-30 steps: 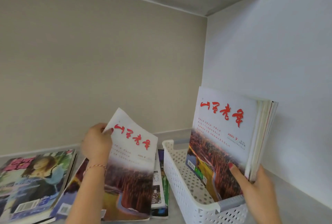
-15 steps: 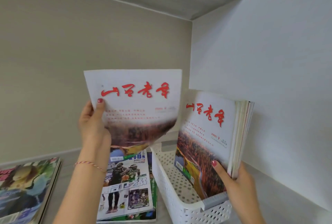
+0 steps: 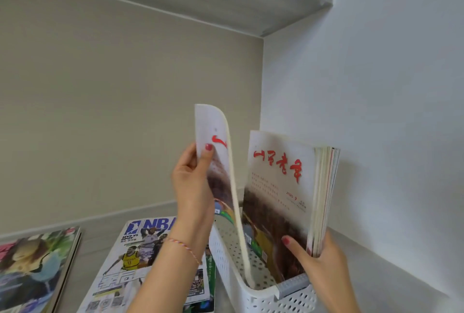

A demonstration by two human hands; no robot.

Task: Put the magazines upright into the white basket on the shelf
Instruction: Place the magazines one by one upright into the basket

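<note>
- Shelf point(image 3: 376, 287): grey surface meeting a white wall at 3 o'clock.
- White basket point(image 3: 263, 297): perforated plastic, standing at 5 o'clock of the view, open side up.
- Stack of magazines point(image 3: 281, 187): already upright in the basket, leaning toward the wall; the right hand point(image 3: 324, 260) clamps its lower corner, thumb on the cover, fingers behind.
- NBA magazine point(image 3: 150, 262): flat on the shelf at 9 o'clock of the basket — not yet filed. Another flat magazine point(image 3: 35, 262) lies further toward 9 o'clock.
- Thin red-titled magazine point(image 3: 223, 174): seen edge-on, its lower edge inside the basket, its top curling over; the left hand point(image 3: 193, 187) pinches its upper edge.
- Handling, by judgement — light, limp and glossy paper that buckles; hold low near the spine, with the stack as backing.
</note>
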